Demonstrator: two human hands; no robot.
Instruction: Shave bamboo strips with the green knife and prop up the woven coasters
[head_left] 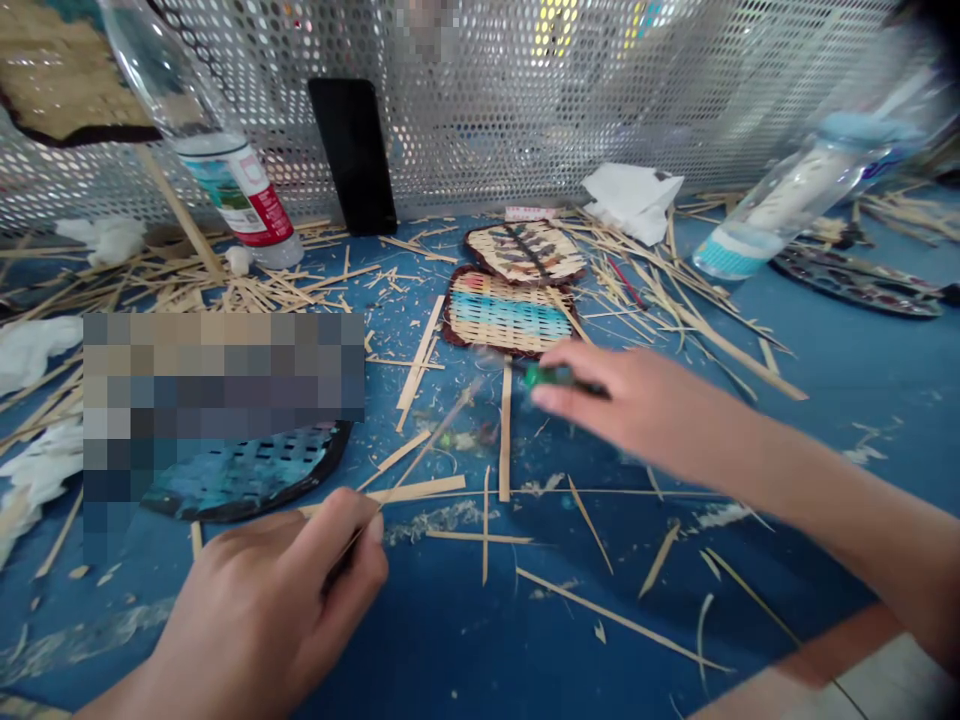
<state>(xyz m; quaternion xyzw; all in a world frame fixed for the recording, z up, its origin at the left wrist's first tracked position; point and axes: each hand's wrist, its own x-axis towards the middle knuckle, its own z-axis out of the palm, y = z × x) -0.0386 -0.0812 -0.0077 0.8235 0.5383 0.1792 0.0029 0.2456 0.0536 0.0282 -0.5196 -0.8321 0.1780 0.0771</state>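
Observation:
My left hand is closed at the lower left, pinching a thin bamboo strip that slants up and away to the right. Right of centre, my right hand grips a small tool with a green and black handle; motion blur hides its tip and exact kind. Just beyond the tool lies a small woven bamboo piece with blue bands and a dark red edge. Another woven piece with a dark leaf-like pattern touches it from behind. A flat bamboo strip lies on the table between my hands.
Bamboo strips and shavings litter the blue table. A blue woven piece, partly pixelated, lies left. Behind stand a labelled bottle, a black phone and a perforated metal screen. Crumpled tissue and a tilted bottle are right.

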